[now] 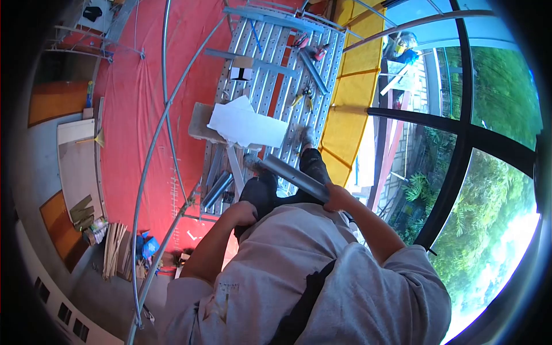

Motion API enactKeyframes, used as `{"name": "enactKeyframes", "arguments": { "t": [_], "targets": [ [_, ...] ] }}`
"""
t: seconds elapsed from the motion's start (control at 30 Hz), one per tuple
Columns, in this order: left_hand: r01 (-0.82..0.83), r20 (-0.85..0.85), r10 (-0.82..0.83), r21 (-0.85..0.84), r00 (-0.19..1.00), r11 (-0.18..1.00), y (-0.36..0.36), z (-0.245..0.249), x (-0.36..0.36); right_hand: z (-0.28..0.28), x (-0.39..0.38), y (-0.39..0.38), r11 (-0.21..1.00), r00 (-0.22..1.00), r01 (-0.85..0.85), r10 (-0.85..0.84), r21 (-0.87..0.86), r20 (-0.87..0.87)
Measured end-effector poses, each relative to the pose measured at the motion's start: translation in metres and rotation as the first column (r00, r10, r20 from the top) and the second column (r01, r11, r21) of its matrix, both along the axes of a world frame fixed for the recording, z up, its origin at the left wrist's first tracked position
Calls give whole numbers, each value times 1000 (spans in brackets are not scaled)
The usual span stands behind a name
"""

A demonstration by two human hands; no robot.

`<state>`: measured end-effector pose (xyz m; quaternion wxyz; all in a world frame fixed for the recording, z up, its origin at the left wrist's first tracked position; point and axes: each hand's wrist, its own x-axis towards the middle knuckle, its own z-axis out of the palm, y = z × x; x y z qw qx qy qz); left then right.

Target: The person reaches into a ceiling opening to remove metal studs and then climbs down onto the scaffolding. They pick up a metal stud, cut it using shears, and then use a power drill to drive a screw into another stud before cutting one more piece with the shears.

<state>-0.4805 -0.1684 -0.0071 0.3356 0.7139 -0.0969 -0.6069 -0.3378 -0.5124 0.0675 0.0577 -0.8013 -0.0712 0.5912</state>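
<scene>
Planks of perforated grey metal [270, 63] make up the scaffold platform under the person, seen from straight above past a grey shirt and dark trouser legs. The right hand [339, 198] is closed around the near end of a grey metal profile [293, 177]. The profile is a long, narrow bar held clear of the platform. It slants up and to the left across the legs, and its far end is near one shoe. The left hand [244, 214] is curled into a loose fist against the left thigh, well apart from the profile; I cannot tell whether anything is inside it.

Ahead of the feet, a crumpled white sheet [247, 123] lies on the planks, partly over a flat grey board. Yellow-handled pliers [302, 98] lie further along the platform, and a red tool [317, 52] lies near its far end. Two short metal tubes [218, 190] lie side by side at the platform's left edge, beside the left leg.

Far below, a red tarpaulin [144, 86] covers the floor, and thin curved pipes [167, 115] cross in front of it. A yellow cloth [351, 86] hangs along the platform's right side. Beyond it, a black frame [460, 144] stands in front of green trees [494, 190].
</scene>
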Motion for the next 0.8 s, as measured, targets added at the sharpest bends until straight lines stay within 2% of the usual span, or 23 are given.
{"name": "enactKeyframes", "arguments": {
  "t": [0.07,0.13,0.23,0.33,0.37,0.47,0.57,0.67,0.7,0.73,0.8],
  "targets": [
    [-48,-6,48,-3,999,999,2,2,-1,-8,4,9,994,995,-93,90,-59,-54],
    [-131,-35,130,-31,991,991,7,4,-3,-10,5,4,997,993,-74,71,-36,-93],
    [-162,-108,149,-133,983,978,17,8,-3,3,10,1,1000,986,-11,8,-21,-164],
    [-175,-346,117,-140,931,975,23,19,2,6,-1,-11,998,987,-11,21,67,-162],
    [-124,-316,67,-165,947,978,24,20,6,8,-5,-14,997,976,0,16,73,-219],
    [-107,-314,14,-279,949,954,30,0,8,4,-18,-21,991,977,28,1,130,-213],
    [10,-283,-85,-258,955,966,26,-24,20,-2,-10,-16,995,958,23,6,99,-288],
    [-214,-83,206,-95,975,972,25,-57,43,-31,11,-13,995,932,60,-27,80,-361],
    [-413,-5,413,-49,911,909,24,-88,40,-53,16,-16,993,945,57,-21,101,-327],
    [-588,-35,588,-3,808,809,25,-117,43,-68,25,-12,994,971,56,-31,99,-235],
    [-856,-64,862,100,503,507,32,-176,59,-102,52,4,993,998,52,-47,103,-48]
  ]
}}
